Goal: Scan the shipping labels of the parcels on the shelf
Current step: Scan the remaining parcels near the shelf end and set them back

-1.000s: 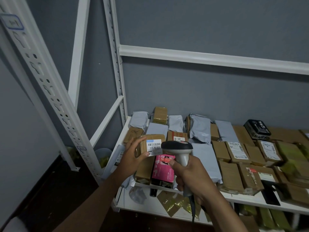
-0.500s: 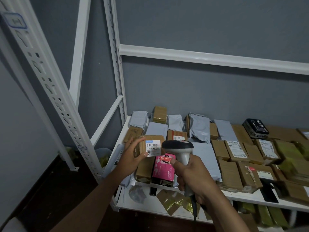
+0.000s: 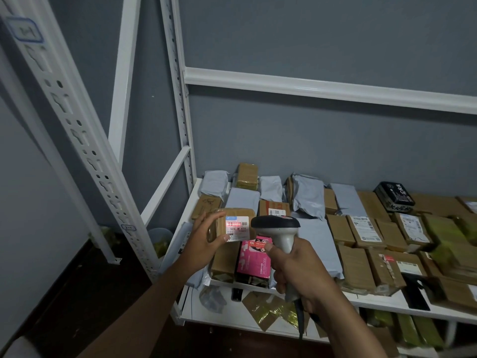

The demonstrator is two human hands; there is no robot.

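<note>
A person's left hand (image 3: 206,239) is pinching a small brown parcel (image 3: 233,224) above the shelf (image 3: 387,302) while the right hand (image 3: 296,270) is gripping a scanner (image 3: 278,231); a tilted label (image 3: 237,228) is risking a misread.

parcel label (image 3: 237,228) reading "501E", pink box (image 3: 254,259) "00000000"

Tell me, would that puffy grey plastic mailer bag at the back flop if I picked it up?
Probably. The grey plastic mailer bag looks crumpled and loose, so it would likely sag. It seems soft-filled, so perhaps light. Its smooth plastic might feel slippery.
</note>
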